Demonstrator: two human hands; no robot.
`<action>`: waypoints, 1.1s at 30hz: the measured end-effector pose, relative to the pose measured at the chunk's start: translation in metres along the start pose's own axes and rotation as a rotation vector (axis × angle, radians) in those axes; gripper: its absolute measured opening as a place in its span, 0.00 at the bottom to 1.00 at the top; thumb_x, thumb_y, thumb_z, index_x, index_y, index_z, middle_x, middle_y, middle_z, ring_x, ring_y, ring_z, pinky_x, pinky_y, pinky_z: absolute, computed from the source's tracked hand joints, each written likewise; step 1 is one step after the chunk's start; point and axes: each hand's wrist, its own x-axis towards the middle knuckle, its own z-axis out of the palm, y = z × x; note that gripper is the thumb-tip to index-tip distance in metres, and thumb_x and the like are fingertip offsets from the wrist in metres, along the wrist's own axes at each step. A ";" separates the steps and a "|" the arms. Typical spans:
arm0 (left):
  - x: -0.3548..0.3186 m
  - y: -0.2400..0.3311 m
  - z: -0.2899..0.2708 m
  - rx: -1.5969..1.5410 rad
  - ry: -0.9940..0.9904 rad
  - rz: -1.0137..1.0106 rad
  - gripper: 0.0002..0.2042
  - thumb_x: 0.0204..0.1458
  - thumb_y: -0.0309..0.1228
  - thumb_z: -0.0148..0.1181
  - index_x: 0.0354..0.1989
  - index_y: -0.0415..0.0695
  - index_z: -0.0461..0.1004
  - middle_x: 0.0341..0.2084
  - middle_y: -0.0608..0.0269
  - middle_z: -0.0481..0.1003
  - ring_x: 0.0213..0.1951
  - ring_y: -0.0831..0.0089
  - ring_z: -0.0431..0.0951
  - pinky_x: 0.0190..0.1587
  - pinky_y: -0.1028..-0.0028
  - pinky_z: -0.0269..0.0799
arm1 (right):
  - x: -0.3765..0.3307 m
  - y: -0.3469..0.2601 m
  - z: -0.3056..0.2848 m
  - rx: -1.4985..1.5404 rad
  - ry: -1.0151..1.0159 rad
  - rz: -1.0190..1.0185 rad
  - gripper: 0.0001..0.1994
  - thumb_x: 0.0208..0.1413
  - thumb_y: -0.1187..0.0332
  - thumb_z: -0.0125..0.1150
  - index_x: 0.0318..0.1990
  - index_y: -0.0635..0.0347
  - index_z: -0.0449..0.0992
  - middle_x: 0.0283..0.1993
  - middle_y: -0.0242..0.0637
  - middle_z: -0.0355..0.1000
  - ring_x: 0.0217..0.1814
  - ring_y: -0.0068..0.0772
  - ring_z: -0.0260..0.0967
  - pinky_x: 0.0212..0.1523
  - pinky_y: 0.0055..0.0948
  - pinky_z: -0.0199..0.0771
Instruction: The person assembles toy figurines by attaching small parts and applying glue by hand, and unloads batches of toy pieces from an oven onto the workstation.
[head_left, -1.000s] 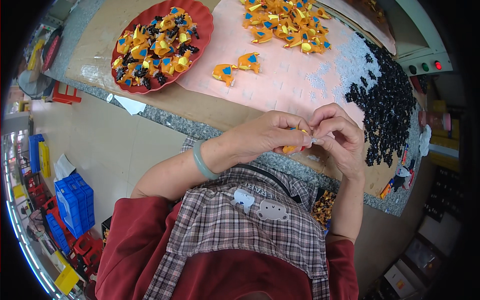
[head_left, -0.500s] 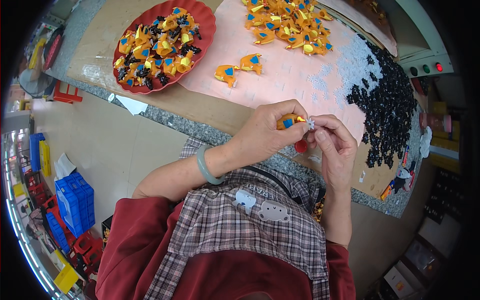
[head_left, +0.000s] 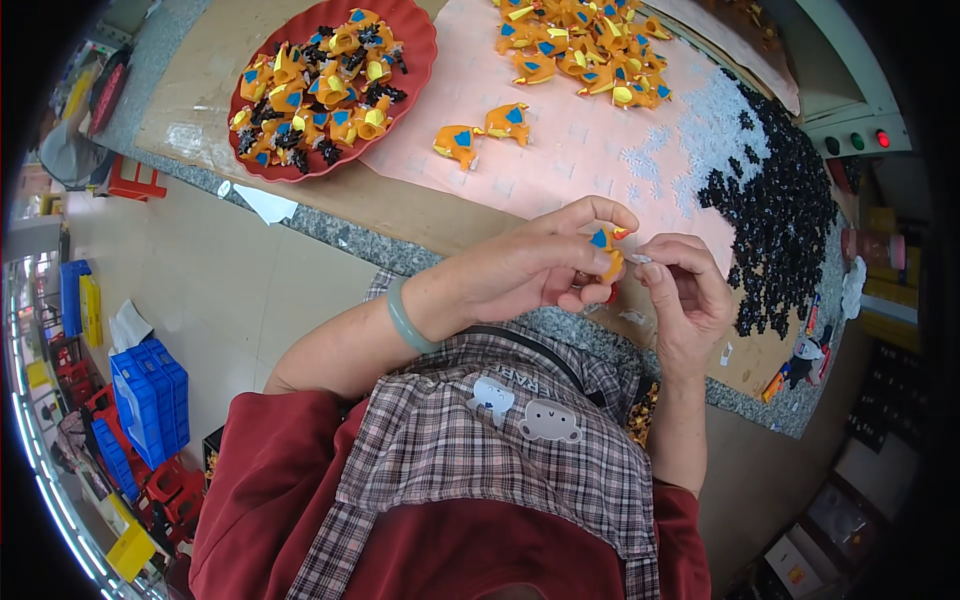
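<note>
An orange toy figure piece (head_left: 613,262) with a blue patch and a red-and-yellow tip is pinched in my left hand (head_left: 535,258), its index finger arched above it. Just to its right, my right hand (head_left: 690,292) grips a small whitish piece (head_left: 640,259) between thumb and index finger; this piece is at the figure's side, and whether they touch I cannot tell. Below the fingers a small red round thing (head_left: 612,296) is mostly hidden. Two more orange figures, one nearer (head_left: 458,146) and one farther (head_left: 508,123), lie on the pink sheet (head_left: 560,180).
A scalloped red plate (head_left: 422,60) at the far left holds orange figures and black pieces. Orange figures form a heap (head_left: 585,55) at the back. White star-shaped pieces (head_left: 712,130) and many black ones (head_left: 785,225) spread to the right. A box with lights (head_left: 855,142) stands beyond.
My left hand has turned the orange figure more upright and raised its index finger. My right hand has shifted slightly right with the whitish piece, which is now seen edge-on.
</note>
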 end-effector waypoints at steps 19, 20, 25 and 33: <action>0.003 -0.019 -0.007 -0.292 0.057 -0.013 0.14 0.64 0.26 0.51 0.57 0.43 0.65 0.34 0.61 0.70 0.27 0.81 0.62 0.26 0.83 0.58 | -0.003 -0.002 0.015 -0.430 0.067 -0.237 0.08 0.51 0.85 0.64 0.39 0.67 0.78 0.38 0.43 0.77 0.37 0.30 0.76 0.35 0.25 0.76; 0.003 -0.019 -0.005 -0.321 0.086 -0.015 0.14 0.64 0.26 0.51 0.57 0.43 0.65 0.34 0.61 0.70 0.27 0.81 0.62 0.27 0.83 0.58 | -0.002 -0.002 0.015 -0.490 0.064 -0.292 0.09 0.50 0.85 0.64 0.39 0.67 0.78 0.37 0.43 0.77 0.36 0.32 0.77 0.35 0.26 0.77; 0.003 -0.022 0.001 -0.379 0.130 0.023 0.15 0.62 0.25 0.54 0.56 0.41 0.62 0.31 0.63 0.69 0.27 0.81 0.65 0.25 0.84 0.57 | -0.001 0.004 0.016 -0.584 0.063 -0.411 0.10 0.48 0.85 0.65 0.39 0.66 0.78 0.36 0.43 0.77 0.36 0.37 0.77 0.34 0.28 0.77; 0.003 -0.019 0.006 -0.128 0.227 0.126 0.14 0.64 0.25 0.50 0.58 0.42 0.63 0.32 0.64 0.68 0.28 0.83 0.62 0.27 0.84 0.58 | -0.007 0.009 0.026 -0.559 0.138 -0.362 0.10 0.48 0.85 0.64 0.39 0.66 0.78 0.35 0.43 0.77 0.35 0.38 0.77 0.34 0.29 0.77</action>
